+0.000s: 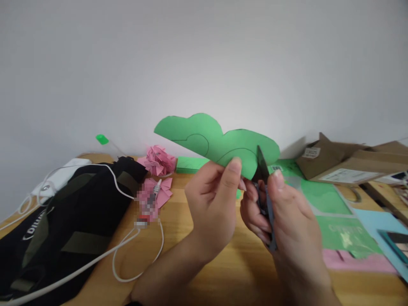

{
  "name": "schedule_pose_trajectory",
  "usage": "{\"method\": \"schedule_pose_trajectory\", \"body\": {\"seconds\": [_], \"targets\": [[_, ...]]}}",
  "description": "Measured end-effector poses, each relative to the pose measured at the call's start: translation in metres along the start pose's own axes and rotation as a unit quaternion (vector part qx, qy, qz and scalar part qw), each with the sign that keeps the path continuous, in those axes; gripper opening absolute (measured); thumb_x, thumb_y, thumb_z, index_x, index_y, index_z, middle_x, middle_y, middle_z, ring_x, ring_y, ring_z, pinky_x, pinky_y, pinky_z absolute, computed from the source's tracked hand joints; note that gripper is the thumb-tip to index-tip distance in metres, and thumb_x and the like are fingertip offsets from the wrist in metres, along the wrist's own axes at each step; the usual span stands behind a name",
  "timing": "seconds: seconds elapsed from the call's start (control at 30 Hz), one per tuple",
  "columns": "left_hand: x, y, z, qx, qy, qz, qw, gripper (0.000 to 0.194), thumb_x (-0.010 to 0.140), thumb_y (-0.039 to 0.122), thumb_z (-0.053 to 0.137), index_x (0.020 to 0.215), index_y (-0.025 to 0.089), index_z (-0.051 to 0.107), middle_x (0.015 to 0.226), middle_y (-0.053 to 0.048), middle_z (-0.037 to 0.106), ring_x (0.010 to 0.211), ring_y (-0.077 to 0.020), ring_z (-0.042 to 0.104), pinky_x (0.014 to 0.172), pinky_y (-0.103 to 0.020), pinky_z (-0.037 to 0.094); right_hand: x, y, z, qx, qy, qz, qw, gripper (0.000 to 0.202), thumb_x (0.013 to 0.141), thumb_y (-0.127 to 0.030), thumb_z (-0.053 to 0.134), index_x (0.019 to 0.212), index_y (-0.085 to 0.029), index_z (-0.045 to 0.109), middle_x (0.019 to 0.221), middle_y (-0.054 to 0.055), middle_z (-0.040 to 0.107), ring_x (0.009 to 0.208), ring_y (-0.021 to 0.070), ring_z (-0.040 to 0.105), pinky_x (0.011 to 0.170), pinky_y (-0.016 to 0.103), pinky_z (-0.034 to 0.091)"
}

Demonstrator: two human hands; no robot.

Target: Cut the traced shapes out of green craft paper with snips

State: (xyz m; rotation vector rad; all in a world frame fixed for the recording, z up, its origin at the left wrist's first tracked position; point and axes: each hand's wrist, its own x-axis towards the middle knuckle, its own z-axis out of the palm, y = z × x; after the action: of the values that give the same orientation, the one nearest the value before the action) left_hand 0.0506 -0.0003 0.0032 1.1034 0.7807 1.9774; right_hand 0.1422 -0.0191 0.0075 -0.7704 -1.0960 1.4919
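Note:
A green paper with a wavy, rounded edge and dark drawn curves is raised above the wooden table. My left hand pinches its lower edge between thumb and fingers. Dark scissors are in my right hand, with the thumb and fingers around the handles. One blade shows against the right part of the paper, pointing up and slightly left. The fingertips of both hands are close together below the paper.
On the left lie a black bag and white cables. Pink folded paper pieces sit near the wall. To the right are an opened cardboard box, green sheets in plastic, a blue sheet and pink paper.

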Motion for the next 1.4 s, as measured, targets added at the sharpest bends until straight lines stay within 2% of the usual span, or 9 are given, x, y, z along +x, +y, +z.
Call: {"method": "schedule_pose_trajectory", "body": {"seconds": [0.37, 1.1, 1.4], "targets": [[-0.0016, 0.0015, 0.0014, -0.010, -0.007, -0.029, 1.000, 0.036, 0.095, 0.024, 0.062, 0.060, 0.021, 0.056, 0.053, 0.004, 0.063, 0.051, -0.0107, 0.065, 0.051, -0.024, 0.053, -0.0001, 0.0007, 0.0039, -0.006, 0.018, -0.009, 1.000, 0.049, 0.096, -0.059, 0.054, 0.067, -0.020, 0.052, 0.043, -0.008, 0.035, 0.037, 0.0058, 0.025, 0.034, 0.018, 0.019], [-0.0010, 0.0003, 0.0010, -0.044, -0.021, -0.018, 0.999, 0.035, 0.096, 0.021, 0.060, 0.061, 0.020, 0.058, 0.052, 0.005, 0.063, 0.050, -0.0092, 0.064, 0.053, -0.023, 0.053, 0.0002, 0.0010, 0.0035, -0.035, 0.030, -0.007, 0.999, 0.050, 0.095, -0.061, 0.053, 0.065, -0.021, 0.050, 0.045, -0.007, 0.035, 0.038, 0.0069, 0.024, 0.033, 0.019, 0.016], [0.0022, 0.0019, -0.0055, 0.005, -0.010, -0.014, 1.000, 0.034, 0.093, 0.026, 0.065, 0.059, 0.021, 0.061, 0.054, 0.002, 0.059, 0.053, -0.0107, 0.058, 0.055, -0.026, 0.050, -0.0013, -0.0017, 0.0001, -0.056, 0.016, -0.032, 0.998, 0.047, 0.099, -0.052, 0.053, 0.064, -0.020, 0.047, 0.049, -0.005, 0.037, 0.042, 0.0066, 0.026, 0.035, 0.020, 0.017]]}}
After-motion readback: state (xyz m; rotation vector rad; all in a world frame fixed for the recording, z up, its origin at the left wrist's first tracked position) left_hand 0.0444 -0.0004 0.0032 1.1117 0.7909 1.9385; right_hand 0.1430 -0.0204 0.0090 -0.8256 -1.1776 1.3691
